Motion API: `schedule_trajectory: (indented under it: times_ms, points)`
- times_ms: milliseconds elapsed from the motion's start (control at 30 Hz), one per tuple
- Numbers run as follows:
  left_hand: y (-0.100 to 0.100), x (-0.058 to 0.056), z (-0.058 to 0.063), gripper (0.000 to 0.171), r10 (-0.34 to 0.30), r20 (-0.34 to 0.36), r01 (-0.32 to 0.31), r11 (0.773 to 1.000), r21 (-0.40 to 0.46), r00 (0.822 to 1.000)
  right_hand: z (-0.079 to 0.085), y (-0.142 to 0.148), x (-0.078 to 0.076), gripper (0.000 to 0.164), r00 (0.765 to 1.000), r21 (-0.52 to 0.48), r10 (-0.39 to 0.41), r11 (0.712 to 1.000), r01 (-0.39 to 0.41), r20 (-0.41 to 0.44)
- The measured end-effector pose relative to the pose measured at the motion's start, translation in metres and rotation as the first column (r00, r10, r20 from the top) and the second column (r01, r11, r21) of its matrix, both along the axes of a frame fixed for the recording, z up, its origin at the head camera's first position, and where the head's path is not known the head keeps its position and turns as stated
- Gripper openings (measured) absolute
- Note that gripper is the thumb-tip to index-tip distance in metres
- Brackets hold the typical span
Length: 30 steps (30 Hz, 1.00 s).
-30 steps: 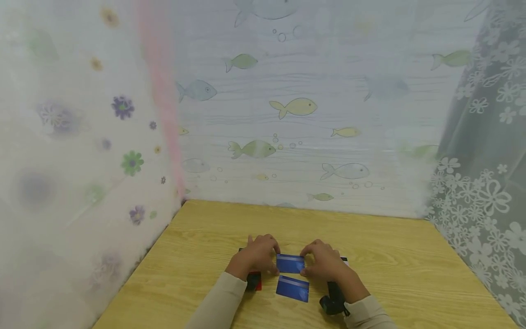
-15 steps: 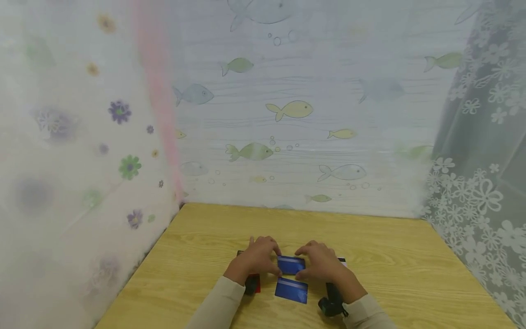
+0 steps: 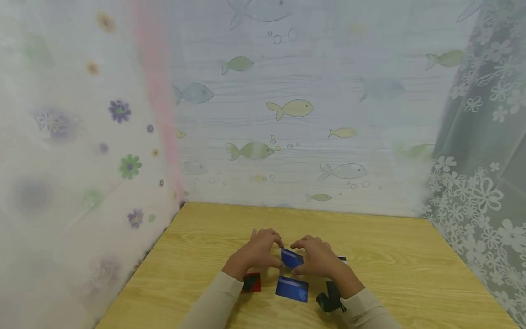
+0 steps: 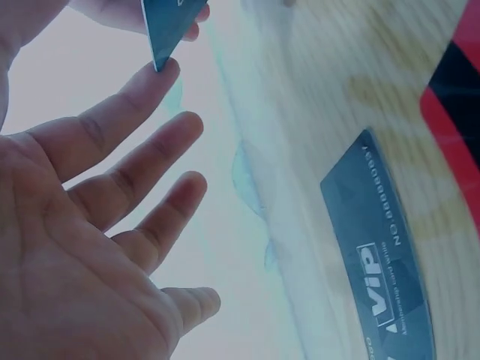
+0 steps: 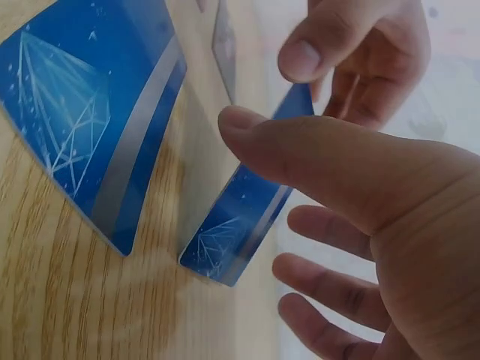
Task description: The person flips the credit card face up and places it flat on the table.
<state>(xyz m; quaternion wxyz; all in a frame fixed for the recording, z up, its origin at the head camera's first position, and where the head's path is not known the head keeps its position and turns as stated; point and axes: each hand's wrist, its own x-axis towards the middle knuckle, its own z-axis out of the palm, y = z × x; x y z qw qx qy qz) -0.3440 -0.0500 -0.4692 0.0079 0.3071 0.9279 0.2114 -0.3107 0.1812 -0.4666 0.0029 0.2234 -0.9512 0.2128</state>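
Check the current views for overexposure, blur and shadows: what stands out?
Left wrist: the area behind the left hand is blown out to near-white, the VIP card looks dim; right wrist: the nearer blue card is fairly clear, the far side pale and hazy; head: soft shadows on the table.

I see a blue card (image 3: 291, 258) with a silver stripe and a pale faceted line pattern near one end. It tilts up from the tabletop (image 3: 390, 256), its left end pinched by the left hand (image 3: 259, 251), just beyond a matching flat card (image 3: 291, 289).
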Motion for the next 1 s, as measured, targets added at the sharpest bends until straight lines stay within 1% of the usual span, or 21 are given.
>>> schedule_trajectory:
  times_ms: [167,300,467,700,867,1000]
  points:
    - [-0.001,0.002,0.005,0.042,-0.018,-0.007,0.019,0.999,0.032,1.0,-0.001,-0.002,-0.002,0.068,1.0,-0.033,0.014,0.999,-0.015,-0.007]
    - [-0.003,0.002,0.006,0.043,-0.034,-0.007,0.034,0.995,0.091,0.999,-0.001,-0.003,-0.004,0.066,1.0,-0.056,0.025,0.998,-0.025,-0.005]
    - [-0.004,0.001,0.007,0.043,-0.05,0.004,0.048,0.984,0.174,0.999,0.001,-0.004,-0.006,0.063,0.999,-0.085,0.043,0.995,-0.043,0.002]
    - [-0.006,0.004,0.011,0.044,-0.06,0.013,0.056,0.974,0.218,0.998,0.004,-0.005,-0.006,0.059,0.997,-0.149,0.074,0.986,-0.073,0.006]
    - [-0.007,0.004,0.01,0.047,-0.064,0.013,0.058,0.965,0.255,0.998,0.003,-0.005,-0.005,0.053,0.996,-0.187,0.087,0.979,-0.085,0.005]
    - [-0.008,0.004,0.007,0.051,-0.068,0.019,0.06,0.959,0.276,0.997,0.003,-0.006,-0.004,0.053,0.996,-0.213,0.09,0.973,-0.085,0.014]
